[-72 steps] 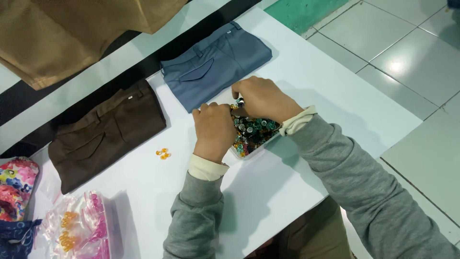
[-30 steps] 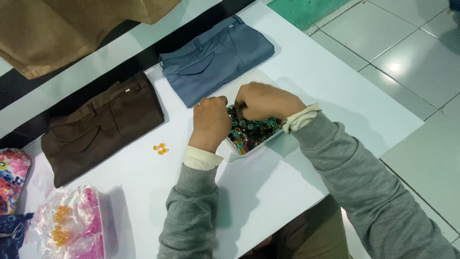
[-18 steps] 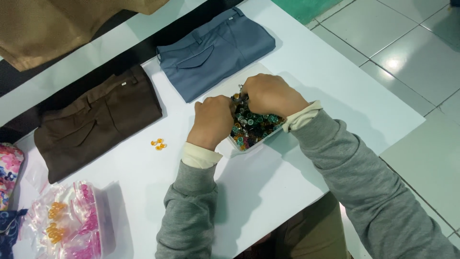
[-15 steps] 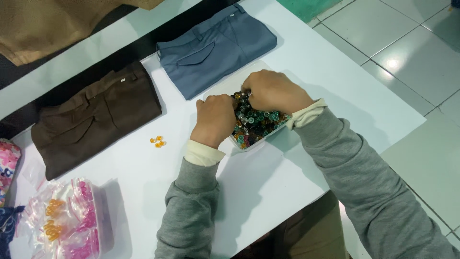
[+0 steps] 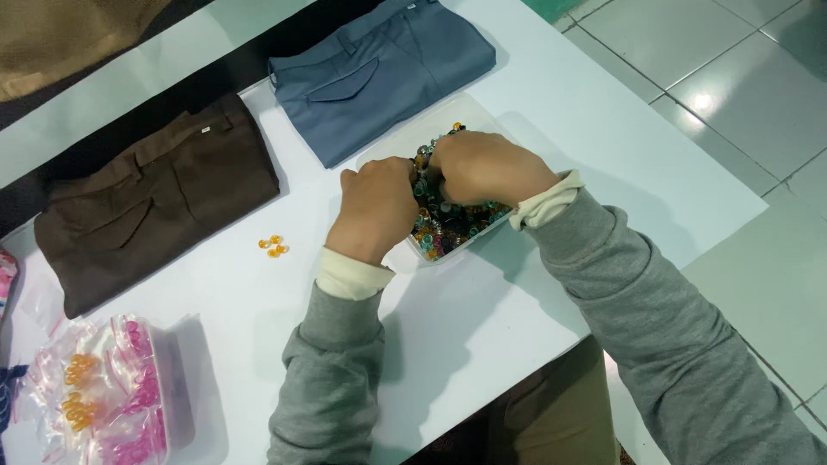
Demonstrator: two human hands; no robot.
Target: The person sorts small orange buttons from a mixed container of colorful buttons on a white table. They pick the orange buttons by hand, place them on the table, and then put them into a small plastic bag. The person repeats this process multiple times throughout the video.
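white and glossy, the surface (image 5: pixel 482 319) runs across the view with grey floor tiles (image 5: pixel 758 112) off its right edge. at the far left lies a clear plastic bag (image 5: pixel 103 392) holding orange and pink pieces, with a scrap of flowered fabric (image 5: pixel 7 275) above it at the frame edge. next along, folded brown trousers (image 5: pixel 151 198) lie flat, and just to their right two small orange beads (image 5: pixel 273 246) sit loose on the surface. folded blue-grey trousers (image 5: pixel 379 73) lie further along, near the back edge. below them the left hand (image 5: pixel 375 211), in a grey sleeve with a cream cuff, rests at the left rim of a clear shallow tray (image 5: pixel 413 138) filled with mixed coloured beads (image 5: pixel 452 228); its fingers curl inward over the beads, though whether they pinch anything cannot be told. the right hand (image 5: pixel 487 168) lies over the tray from the right, fingers bent down into the beads and meeting the left hand's fingertips; what its grip has hold of, if anything, is hidden. the tray sits at the middle of the surface, touching the blue-grey trousers' lower edge.
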